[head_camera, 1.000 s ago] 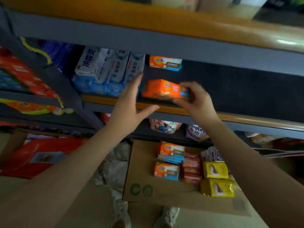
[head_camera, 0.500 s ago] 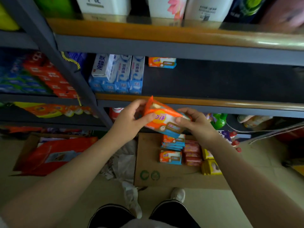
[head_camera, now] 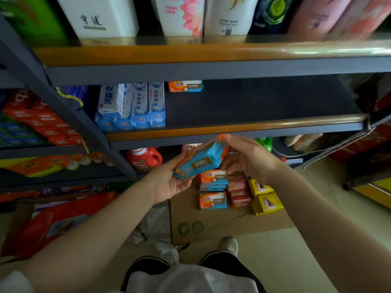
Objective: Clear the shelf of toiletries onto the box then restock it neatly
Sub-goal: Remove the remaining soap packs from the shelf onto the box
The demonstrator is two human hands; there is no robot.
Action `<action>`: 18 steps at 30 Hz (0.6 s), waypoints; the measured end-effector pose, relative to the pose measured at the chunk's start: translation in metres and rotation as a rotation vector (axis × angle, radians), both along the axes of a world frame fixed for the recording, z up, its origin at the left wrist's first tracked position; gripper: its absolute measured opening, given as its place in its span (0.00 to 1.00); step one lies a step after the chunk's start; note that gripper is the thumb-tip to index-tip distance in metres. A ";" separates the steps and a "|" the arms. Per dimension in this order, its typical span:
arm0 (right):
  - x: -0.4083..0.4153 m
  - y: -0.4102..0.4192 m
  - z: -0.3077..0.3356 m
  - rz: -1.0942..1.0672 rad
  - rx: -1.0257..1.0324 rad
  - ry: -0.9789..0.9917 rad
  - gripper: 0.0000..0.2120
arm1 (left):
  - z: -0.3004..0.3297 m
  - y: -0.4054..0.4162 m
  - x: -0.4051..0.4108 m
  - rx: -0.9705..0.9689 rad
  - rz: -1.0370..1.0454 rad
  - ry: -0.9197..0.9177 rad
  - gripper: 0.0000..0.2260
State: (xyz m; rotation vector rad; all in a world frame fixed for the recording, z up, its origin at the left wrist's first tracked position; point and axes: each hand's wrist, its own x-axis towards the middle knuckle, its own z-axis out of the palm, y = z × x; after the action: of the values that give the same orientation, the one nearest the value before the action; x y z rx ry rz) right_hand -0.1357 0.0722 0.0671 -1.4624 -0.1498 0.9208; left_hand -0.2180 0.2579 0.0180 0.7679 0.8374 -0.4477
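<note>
An orange and blue soap pack (head_camera: 201,161) hangs tilted below the middle shelf's front edge (head_camera: 232,129), its blue side towards me. My left hand (head_camera: 169,180) holds its lower left end and my right hand (head_camera: 247,159) grips its upper right end. One more orange soap pack (head_camera: 185,86) lies at the back of the dark shelf, beside several blue and white toothpaste boxes (head_camera: 135,106) at the left. On the flat cardboard box (head_camera: 203,227) on the floor lie orange soap packs (head_camera: 213,189), pink bars (head_camera: 240,191) and yellow packs (head_camera: 264,197).
Large bottles (head_camera: 173,15) stand on the upper shelf. A red detergent jug (head_camera: 143,158) and a green bottle (head_camera: 264,143) sit on the lower shelf. Red packages (head_camera: 59,220) lie on the floor at left. My shoe (head_camera: 229,246) stands at the box's near edge.
Both hands have brought the soap pack off the middle shelf and down in front of the lower shelf, turning it so its blue side faces me.
</note>
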 end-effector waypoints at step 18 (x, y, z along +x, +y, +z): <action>0.006 -0.032 -0.060 -0.093 -0.221 0.410 0.19 | -0.003 -0.027 0.010 0.065 -0.270 0.145 0.17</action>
State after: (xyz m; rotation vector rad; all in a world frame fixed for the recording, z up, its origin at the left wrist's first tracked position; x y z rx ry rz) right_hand -0.1294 0.0399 0.0068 -1.4350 0.3286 1.1675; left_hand -0.2080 0.2309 0.0146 0.9221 0.8896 -0.7258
